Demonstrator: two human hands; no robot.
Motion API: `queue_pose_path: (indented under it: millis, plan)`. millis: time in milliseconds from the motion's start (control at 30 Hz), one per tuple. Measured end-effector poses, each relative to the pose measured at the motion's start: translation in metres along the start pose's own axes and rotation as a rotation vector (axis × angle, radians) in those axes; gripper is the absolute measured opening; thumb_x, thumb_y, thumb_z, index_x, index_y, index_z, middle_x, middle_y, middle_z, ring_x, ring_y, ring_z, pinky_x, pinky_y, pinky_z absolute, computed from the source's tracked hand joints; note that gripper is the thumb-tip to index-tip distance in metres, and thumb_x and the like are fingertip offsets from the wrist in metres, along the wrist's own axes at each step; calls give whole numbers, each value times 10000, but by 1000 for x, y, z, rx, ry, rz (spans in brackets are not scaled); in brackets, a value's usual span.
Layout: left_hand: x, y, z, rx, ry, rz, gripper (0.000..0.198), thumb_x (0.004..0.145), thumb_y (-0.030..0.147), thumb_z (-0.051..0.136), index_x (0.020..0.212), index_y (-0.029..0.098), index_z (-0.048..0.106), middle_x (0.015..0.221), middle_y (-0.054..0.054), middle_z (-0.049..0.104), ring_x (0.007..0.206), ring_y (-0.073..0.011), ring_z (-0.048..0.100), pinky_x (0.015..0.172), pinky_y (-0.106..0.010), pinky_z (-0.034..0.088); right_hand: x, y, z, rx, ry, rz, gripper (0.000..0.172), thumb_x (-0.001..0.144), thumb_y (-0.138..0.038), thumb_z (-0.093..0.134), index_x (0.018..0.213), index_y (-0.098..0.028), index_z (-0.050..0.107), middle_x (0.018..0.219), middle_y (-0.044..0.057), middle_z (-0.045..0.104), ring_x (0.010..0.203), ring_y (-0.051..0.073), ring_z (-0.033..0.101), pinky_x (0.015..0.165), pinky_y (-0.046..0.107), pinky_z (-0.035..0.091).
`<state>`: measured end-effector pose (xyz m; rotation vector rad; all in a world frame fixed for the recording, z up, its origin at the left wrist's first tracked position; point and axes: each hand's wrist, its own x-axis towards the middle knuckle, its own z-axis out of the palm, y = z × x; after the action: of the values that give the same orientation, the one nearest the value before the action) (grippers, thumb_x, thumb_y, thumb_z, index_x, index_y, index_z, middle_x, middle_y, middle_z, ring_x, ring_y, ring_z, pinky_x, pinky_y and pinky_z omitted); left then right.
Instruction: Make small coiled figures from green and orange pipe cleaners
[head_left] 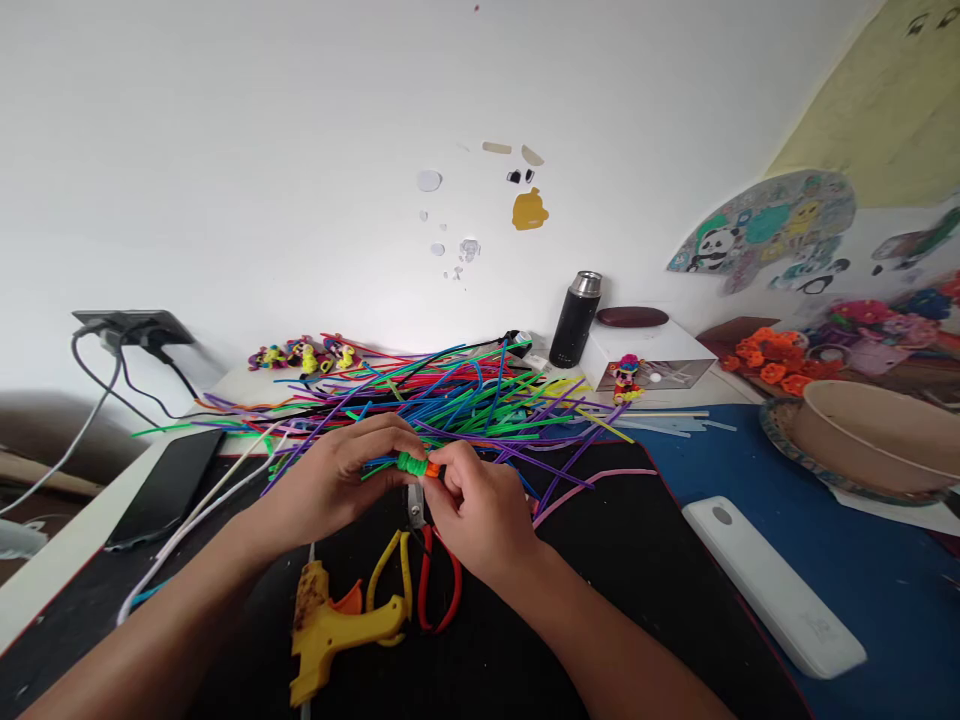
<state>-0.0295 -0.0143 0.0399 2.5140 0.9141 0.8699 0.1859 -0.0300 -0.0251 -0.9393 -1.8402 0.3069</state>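
Between my two hands is a small coiled pipe-cleaner piece [412,463], green with an orange end, held above the black mat. My left hand [349,475] pinches its green part from the left, and blue and green stems stick out there. My right hand [484,505] closes thumb and forefinger on the orange end. Below the hands lie red-handled scissors or pliers [424,590] and a yellow-handled tool [409,570], their working ends partly hidden. A yellow glue gun [330,630] with an orange trigger rests left of them.
A heap of colourful pipe cleaners [465,400] spreads behind the hands. Further back stand a black thermos [576,320] and a white box [682,350]. A phone [165,490] lies at left, a white power bank [776,590] at right, near a large bowl [885,430].
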Motion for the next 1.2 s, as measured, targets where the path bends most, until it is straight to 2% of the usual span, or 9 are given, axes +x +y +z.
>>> queue_pose_path:
  millis: [133,300,467,800,1200]
  plan:
    - [0,0,1,2,5,12,160,1054,135,667,1165,237,718,1101,-62,770,1038,-197,751,914,-284,589,0,0,-1,-2,-7,8,12,1024,-214,627,1022,-213,639,582,-85,552,469,112,532,529,249,314]
    - [1,5,4,10,70,-40,177,1028,148,692,1178,242,687,1093,-46,777,1005,-192,766,875,-265,601,1,-1,-2,-11,3,-7,13,1034,-212,622,1026,-209,632,583,-83,552,472,112,542,528,244,320]
    - [0,2,4,17,51,-29,151,1039,165,683,1158,250,721,1108,-51,788,1038,-200,770,912,-272,598,2,0,-2,-10,8,-7,15,1027,-206,620,1029,-213,633,588,-81,570,472,110,548,535,246,326]
    - [0,2,3,-13,54,-113,111,1025,221,713,1129,257,724,1071,-35,789,980,-202,766,864,-266,596,-1,-2,0,-25,-15,18,18,1027,-223,625,1034,-215,639,595,-73,596,475,113,568,534,252,324]
    - [1,1,10,49,168,-56,137,1048,196,697,1175,249,694,1081,-34,759,1002,-184,756,916,-265,588,2,-5,-4,25,-13,38,176,1079,-283,565,1169,-183,678,603,-57,621,465,124,552,534,267,336]
